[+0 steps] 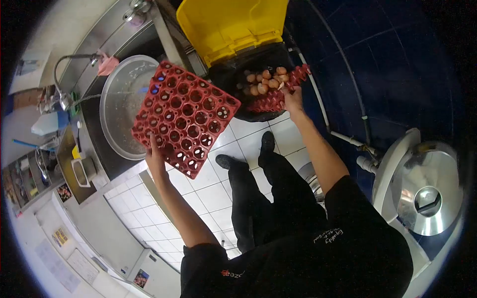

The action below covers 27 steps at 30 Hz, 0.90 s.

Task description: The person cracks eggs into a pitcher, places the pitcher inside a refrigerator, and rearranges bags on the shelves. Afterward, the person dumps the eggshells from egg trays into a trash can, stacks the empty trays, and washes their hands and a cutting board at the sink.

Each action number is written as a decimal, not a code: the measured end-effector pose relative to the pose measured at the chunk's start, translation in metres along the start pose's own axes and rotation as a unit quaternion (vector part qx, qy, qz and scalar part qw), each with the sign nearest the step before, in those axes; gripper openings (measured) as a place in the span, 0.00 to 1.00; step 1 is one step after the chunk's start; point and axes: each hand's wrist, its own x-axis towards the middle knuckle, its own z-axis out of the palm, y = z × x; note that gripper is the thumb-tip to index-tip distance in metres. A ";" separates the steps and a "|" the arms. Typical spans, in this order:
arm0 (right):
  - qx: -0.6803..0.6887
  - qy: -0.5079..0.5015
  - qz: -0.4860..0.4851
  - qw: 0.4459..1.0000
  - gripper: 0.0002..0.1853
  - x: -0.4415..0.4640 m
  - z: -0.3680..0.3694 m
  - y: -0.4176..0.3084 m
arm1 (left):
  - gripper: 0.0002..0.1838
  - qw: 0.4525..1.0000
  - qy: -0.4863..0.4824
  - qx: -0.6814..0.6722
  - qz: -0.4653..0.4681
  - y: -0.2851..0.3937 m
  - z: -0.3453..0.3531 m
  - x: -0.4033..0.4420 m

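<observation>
My left hand (157, 164) grips the near edge of a red plastic egg tray (186, 109), its cups bare, held beside the metal basin. In my right hand (294, 101) is a second red egg tray (268, 103), tilted at the mouth of a bin. Several brown eggshells (266, 82) are bunched at this tray's far side, over the bin's black liner (226, 77). Whether they rest on the tray or are sliding off it, I cannot tell. The bin's yellow lid (231, 25) stands raised behind.
At left, a large metal basin (112, 121) sits in the sink, under a tap (64, 99) with water running. A round metal lid (425, 188) lies at right. Pipes (318, 94) run along the blue tiled wall. White tiles cover the floor (211, 198).
</observation>
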 end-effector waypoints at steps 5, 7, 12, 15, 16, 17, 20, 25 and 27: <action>0.006 -0.080 -0.014 0.997 0.26 -0.018 0.007 -0.049 | 0.41 0.999 -0.018 0.024 -0.037 -0.014 -0.015 0.012; -0.056 -0.051 -0.027 0.997 0.26 -0.005 0.013 -0.053 | 0.34 0.999 -0.019 -0.032 0.036 -0.011 -0.005 0.004; -0.295 0.049 -0.365 0.882 0.28 0.054 -0.016 -0.008 | 0.36 0.977 -0.043 -0.204 0.042 -0.027 -0.002 -0.008; -0.184 0.079 -0.269 0.942 0.21 0.041 -0.059 -0.014 | 0.32 0.968 0.003 -0.222 0.115 -0.047 -0.012 -0.015; -0.195 0.110 -0.292 0.930 0.25 0.003 -0.077 -0.028 | 0.29 0.968 -0.010 -0.234 0.095 -0.039 -0.022 -0.029; -0.124 0.114 -0.252 0.953 0.28 -0.071 -0.077 -0.059 | 0.26 0.967 -0.018 -0.242 0.081 -0.050 -0.030 -0.034; -0.035 0.098 -0.280 0.954 0.27 -0.162 -0.124 -0.083 | 0.25 0.974 -0.014 -0.206 0.099 -0.056 -0.075 -0.057; 0.076 -0.013 -0.283 0.956 0.27 -0.318 -0.143 -0.141 | 0.26 0.962 -0.026 -0.271 0.013 -0.040 -0.182 -0.118; 0.081 -0.074 -0.279 0.954 0.27 -0.401 -0.093 -0.158 | 0.26 0.968 -0.013 -0.244 0.053 -0.068 -0.242 -0.126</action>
